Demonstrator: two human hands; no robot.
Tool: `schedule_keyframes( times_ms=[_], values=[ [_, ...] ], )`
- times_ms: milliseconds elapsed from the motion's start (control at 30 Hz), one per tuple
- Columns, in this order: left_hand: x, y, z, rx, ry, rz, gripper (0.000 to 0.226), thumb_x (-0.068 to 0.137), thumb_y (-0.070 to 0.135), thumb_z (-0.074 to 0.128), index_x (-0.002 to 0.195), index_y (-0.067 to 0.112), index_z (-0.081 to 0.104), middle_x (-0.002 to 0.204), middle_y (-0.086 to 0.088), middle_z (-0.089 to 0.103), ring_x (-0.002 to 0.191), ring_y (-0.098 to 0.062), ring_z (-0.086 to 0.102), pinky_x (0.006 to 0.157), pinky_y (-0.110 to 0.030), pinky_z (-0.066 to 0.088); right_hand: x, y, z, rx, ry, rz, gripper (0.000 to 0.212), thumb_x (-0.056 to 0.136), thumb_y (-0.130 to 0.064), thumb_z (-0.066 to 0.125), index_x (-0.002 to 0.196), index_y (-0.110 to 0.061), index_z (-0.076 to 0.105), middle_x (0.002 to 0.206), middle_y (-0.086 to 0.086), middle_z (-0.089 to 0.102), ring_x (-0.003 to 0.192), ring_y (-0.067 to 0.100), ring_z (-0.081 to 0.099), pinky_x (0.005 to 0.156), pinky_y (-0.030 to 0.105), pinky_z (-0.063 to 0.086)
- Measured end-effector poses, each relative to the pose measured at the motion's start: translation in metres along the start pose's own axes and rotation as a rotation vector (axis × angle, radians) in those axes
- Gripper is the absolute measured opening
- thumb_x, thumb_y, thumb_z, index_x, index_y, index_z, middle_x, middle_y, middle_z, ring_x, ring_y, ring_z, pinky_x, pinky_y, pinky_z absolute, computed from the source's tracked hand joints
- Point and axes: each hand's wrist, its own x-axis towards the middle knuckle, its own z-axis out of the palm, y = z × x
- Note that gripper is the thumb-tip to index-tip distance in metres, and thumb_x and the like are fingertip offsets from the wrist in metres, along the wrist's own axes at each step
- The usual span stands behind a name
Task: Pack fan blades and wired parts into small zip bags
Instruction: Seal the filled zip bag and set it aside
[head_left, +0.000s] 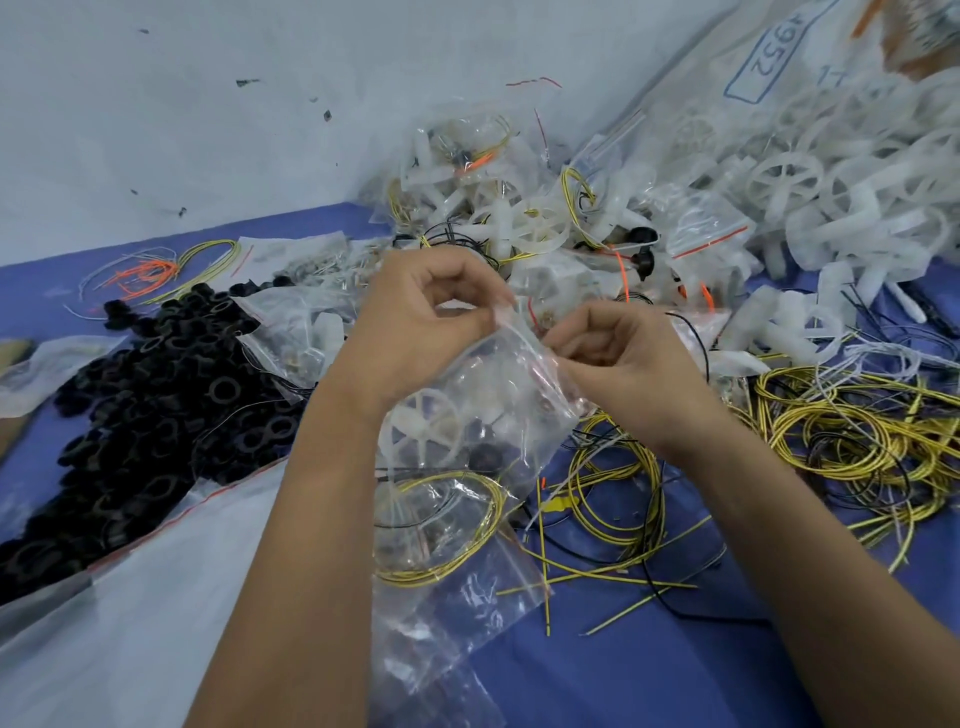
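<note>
Head view: a person's left hand (415, 322) and right hand (618, 353) hold a small zip bag (478, 415) above the blue table (675, 665), each set of fingers curled and pinched on the bag's mouth, left at the upper lip and right at the lip near the red zip line. Inside the bag lie one white fan blade wheel (415, 431), at least one dark ring-shaped part, too obscured to name, and one coil of yellow wire (441, 525); whether more pieces sit behind them cannot be told. Judged risks: if the zip track is pressed while a wire end lies across it, the seal would stay partly open and the parts could spill; if the pinch slips, the loaded bag would drop onto the empty zip bags (457, 623) beneath it and tangle with the loose yellow wires (831, 441) to the right; a stiff wire tip could also pierce the thin film. Counts elsewhere are only approximate: one heap of black rings (156, 395) at the left, far too many to count; one pile of packed bags (519, 208) by the wall; one large sack of white fan blades (831, 171) at the upper right; one small bundle of orange and yellow wires (156, 270) at the far left.
</note>
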Motion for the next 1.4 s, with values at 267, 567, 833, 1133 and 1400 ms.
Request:
schedule_keyframes(
  times_ms=[267,567,833,1133,1400],
  values=[
    [0.003,0.013,0.006,0.039,-0.036,0.039,0.017,0.081,-0.005,0.080,0.086,0.011,0.078,0.085,-0.001,0.074,0.087,-0.026,0.071,0.079,-0.041,0.060,-0.008,-0.004,0.009,0.179,-0.392,-0.010,0.020,0.077,0.005,0.078,0.096,0.000,0.077,0.088,0.011,0.078,0.079,0.023,0.076,0.072,0.035,0.062],
    [0.003,0.016,0.013,0.018,-0.012,0.021,0.013,0.080,-0.001,0.081,0.084,0.011,0.078,0.085,0.003,0.075,0.087,-0.023,0.071,0.077,-0.045,0.062,-0.006,0.004,0.007,-0.086,-0.433,-0.053,0.006,0.085,0.002,0.077,0.090,-0.001,0.076,0.087,0.011,0.077,0.080,0.026,0.075,0.073,0.041,0.062],
    [0.001,0.004,0.017,0.076,-0.039,-0.076,0.012,0.090,0.002,0.074,0.085,0.011,0.068,0.099,-0.013,0.074,0.093,-0.029,0.068,0.079,-0.033,0.058,0.000,0.001,0.004,-0.025,-0.139,0.048,0.042,0.100,-0.053,0.052,0.086,-0.023,0.079,0.070,0.016,0.068,0.058,0.024,0.062,0.057,0.031,0.049],
    [-0.008,-0.017,0.004,0.124,-0.136,-0.518,0.016,0.100,0.038,0.063,0.114,0.033,0.057,0.094,0.015,0.069,0.066,0.015,0.062,0.061,-0.013,0.051,0.002,0.003,-0.029,-0.033,-0.085,-0.048,0.015,0.094,-0.013,0.070,0.081,-0.006,0.073,0.065,-0.007,0.069,0.057,-0.001,0.057,0.056,0.009,0.043],
    [-0.015,-0.010,-0.008,-0.287,-0.209,-0.613,0.052,0.084,-0.005,0.075,0.125,0.024,0.061,0.081,-0.003,0.075,0.059,-0.013,0.069,0.053,-0.025,0.059,0.007,0.003,-0.034,-0.069,0.280,-0.045,0.021,0.100,-0.019,0.063,0.083,-0.014,0.073,0.076,0.001,0.068,0.071,0.018,0.057,0.069,0.033,0.048]
  ],
)
